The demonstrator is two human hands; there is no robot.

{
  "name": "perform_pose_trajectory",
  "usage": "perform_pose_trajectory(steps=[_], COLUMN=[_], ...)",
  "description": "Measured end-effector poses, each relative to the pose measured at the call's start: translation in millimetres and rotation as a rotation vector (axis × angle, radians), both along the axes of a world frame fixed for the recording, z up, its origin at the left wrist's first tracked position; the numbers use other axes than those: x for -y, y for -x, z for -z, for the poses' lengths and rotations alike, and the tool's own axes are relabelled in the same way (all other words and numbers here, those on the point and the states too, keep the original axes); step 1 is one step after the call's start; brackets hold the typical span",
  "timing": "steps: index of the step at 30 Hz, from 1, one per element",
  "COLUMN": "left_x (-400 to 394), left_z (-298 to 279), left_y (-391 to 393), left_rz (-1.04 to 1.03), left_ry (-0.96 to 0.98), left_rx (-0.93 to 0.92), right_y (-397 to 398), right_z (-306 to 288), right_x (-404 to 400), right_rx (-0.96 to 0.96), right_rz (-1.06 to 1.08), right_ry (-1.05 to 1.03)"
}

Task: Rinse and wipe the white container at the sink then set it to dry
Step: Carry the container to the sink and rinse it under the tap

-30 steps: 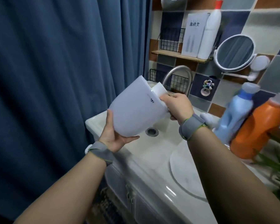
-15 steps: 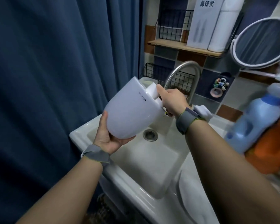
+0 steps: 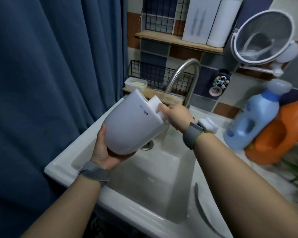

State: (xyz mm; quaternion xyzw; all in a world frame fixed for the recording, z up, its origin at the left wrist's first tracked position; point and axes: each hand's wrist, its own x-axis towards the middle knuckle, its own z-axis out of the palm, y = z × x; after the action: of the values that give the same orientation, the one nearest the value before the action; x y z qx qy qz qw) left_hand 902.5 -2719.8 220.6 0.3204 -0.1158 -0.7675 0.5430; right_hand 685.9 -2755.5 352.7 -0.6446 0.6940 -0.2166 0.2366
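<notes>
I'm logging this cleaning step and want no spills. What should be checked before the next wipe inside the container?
1. Left hand cups the base of the white container: ok.
2. Right hand grips the white sponge at the container's opening: ok.
3. Container held above the sink basin, so drips fall inside: ok.
4. Container tilted, its opening toward the faucet: ok.
5. Water running: cannot tell.
6. Blue bottle and orange bottle stand apart from the right arm: ok.
</notes>
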Motion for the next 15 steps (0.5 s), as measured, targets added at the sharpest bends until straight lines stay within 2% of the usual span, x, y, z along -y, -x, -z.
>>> perform_pose_trajectory(steps=[4,7,12,13,15], left_x=[1,-2,-1,-1,0], left_z=[5,8,8,7,7], left_y=[7,19,31,32,34], left_rz=[0.043,0.015,-0.014,-0.015,-0.025], left_ry=[-0.003,-0.037,-0.042,-0.029,-0.02], left_rx=[-0.016,-0.036,-0.104,-0.115,-0.124], right_y=[7,11,27,28,25], right_z=[5,1,-28,-31,-32], right_x=[0,1,5,6,10], right_rx=[-0.002,0.184,0.48,0.491,0.372], right_rz=[-0.065,-0.149,-0.226,-0.211,-0.155], right_ry=[0.045,0.02,-0.174,-0.171,-0.09])
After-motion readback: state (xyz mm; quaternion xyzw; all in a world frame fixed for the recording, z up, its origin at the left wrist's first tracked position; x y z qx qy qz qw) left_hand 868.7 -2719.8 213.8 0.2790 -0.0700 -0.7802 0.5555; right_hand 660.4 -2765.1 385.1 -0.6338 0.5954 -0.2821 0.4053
